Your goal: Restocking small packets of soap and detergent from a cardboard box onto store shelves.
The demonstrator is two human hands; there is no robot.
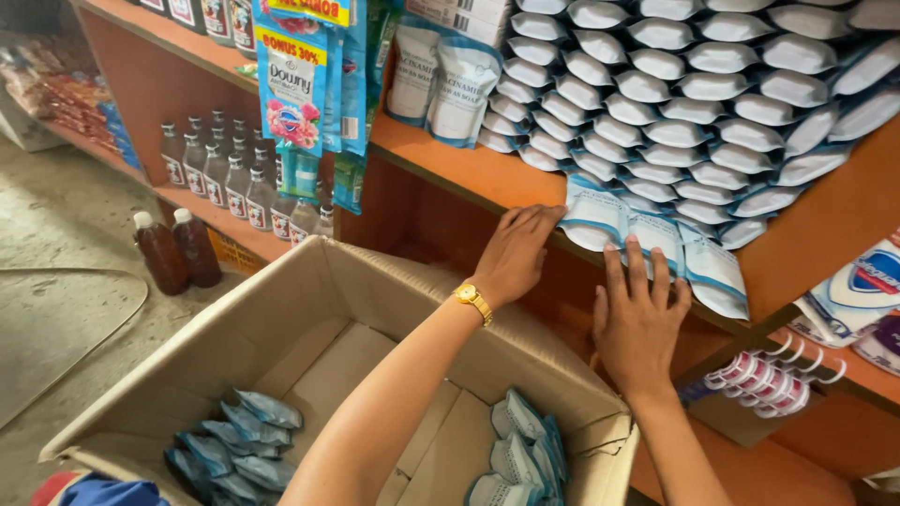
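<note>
Nearest the camera an open cardboard box stands on the floor, with loose blue-and-white pouches lying in its near left corner and a second clutch standing on edge at its near right. Beyond it both arms reach up to an orange shelf packed with overlapping rows of the same pouches. The left hand, a gold watch on its wrist, lies flat with fingers together and slightly curled over the shelf edge, fingertips touching the leftmost front pouch; it grips nothing that can be seen. The right hand is spread open, fingers pressed flat against the hanging lower ends of the front pouches, holding none. Those front pouches hang over the shelf lip with their long axes running far to near, directly above the right fingers and just right of the left ones; the right hand is nearer. Brown bottles stand on the floor at the far left.
</note>
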